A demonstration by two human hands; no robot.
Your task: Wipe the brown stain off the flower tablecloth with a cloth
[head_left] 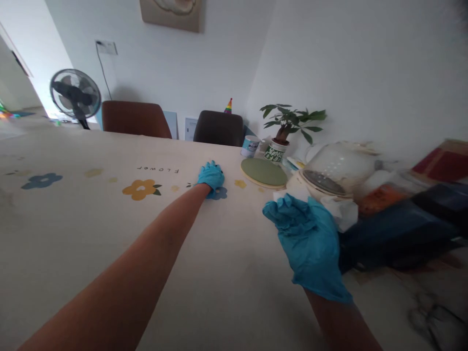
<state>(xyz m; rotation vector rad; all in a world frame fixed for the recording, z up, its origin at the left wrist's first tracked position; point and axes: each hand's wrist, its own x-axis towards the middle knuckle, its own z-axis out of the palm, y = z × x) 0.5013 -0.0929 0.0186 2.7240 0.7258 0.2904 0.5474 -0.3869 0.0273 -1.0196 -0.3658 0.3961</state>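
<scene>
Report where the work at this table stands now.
Done: both hands are gloved in blue; nothing else looks finished. In hand: the right hand clutches a crumpled white tissue beside the clear glass kettle, while the left hand rests on the cream flower-print tablecloth. Left: the kettle and the blurred clutter beside it, seemingly untouched.

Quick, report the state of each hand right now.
Left hand: fingers bent, pressed down on the tablecloth; whether it grips anything cannot be told.
Right hand: closed on a white tissue.
</scene>
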